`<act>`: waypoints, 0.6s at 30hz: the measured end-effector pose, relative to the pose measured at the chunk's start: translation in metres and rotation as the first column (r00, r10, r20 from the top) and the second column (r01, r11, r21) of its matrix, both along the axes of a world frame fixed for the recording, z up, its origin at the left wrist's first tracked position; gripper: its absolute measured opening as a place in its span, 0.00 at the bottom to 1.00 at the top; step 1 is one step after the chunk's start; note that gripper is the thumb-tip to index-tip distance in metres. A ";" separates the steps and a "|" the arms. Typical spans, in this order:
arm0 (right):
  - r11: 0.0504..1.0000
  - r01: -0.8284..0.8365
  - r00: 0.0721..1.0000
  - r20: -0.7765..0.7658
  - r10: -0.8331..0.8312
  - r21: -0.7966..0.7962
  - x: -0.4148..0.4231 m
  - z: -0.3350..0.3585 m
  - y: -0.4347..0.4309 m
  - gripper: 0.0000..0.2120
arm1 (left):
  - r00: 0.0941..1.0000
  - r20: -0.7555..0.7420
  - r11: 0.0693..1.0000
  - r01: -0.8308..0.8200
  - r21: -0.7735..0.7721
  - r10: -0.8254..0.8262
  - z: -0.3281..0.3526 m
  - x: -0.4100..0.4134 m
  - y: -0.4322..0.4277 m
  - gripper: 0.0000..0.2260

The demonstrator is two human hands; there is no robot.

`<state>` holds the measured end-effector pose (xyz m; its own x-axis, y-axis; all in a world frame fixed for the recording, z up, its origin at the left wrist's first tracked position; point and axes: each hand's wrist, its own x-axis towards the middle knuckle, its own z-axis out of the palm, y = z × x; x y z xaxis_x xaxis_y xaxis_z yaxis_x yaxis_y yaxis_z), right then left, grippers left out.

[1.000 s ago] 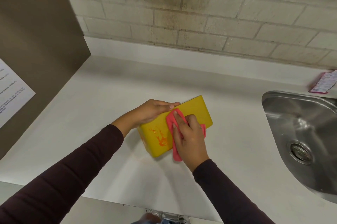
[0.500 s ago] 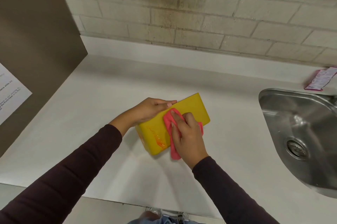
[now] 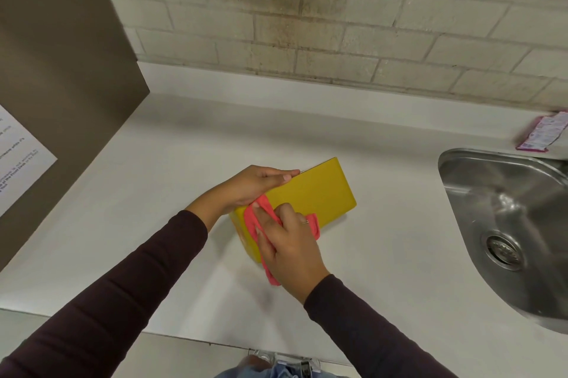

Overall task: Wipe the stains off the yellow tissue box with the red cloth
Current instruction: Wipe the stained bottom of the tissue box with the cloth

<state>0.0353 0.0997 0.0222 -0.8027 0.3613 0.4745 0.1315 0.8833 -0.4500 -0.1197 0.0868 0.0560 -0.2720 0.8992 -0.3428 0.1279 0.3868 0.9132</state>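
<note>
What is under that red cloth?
The near end of the yellow box; the right hand presses the red cloth onto it. Any stain beneath is hidden by cloth and hand.

— Where's the box?
— The yellow box [image 3: 316,190] sits askew on the white counter [image 3: 153,193], a broad plain face turned upward.
— And the cloth?
— The red cloth [image 3: 251,219] is bunched against the box's near left end, with one end trailing below it.
</note>
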 end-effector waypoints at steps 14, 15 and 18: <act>0.983 0.186 0.983 -0.011 -0.186 0.008 0.041 -0.013 0.073 0.14 | 0.999 -0.022 1.000 -0.025 -0.005 0.025 -0.001 0.004 0.000 0.13; 0.980 0.199 0.980 -0.017 -0.200 -0.028 0.039 -0.011 0.073 0.14 | 0.999 -0.028 1.000 -0.030 -0.006 0.030 0.000 0.004 0.000 0.13; 0.972 0.209 0.976 -0.044 -0.215 -0.111 0.027 -0.008 0.064 0.13 | 0.998 -0.057 0.999 -0.032 -0.013 0.031 0.002 0.001 0.001 0.14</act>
